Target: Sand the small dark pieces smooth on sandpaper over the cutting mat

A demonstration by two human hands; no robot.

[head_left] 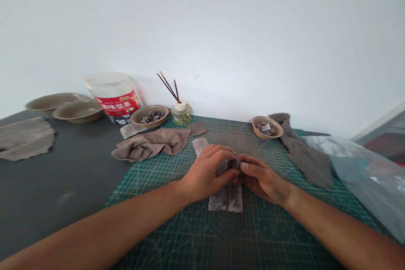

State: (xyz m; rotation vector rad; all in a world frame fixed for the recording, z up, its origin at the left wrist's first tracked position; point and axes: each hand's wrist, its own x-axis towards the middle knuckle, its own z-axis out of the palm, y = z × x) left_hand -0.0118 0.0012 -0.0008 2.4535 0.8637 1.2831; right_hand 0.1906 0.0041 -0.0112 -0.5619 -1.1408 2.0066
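Note:
Near the middle of the green cutting mat, my left hand and my right hand meet around a small grey piece. Thumb and fingers of my left hand pinch it from the left, and the fingertips of my right hand close on its right side. Under the hands lies a stained flat rectangular plate. A pale strip sits just behind my left hand, with a small brown square farther back.
Bowls of small stones stand at back left and back right. A crumpled cloth, a jar and a reed diffuser are left; a grey cloth and plastic bag are right.

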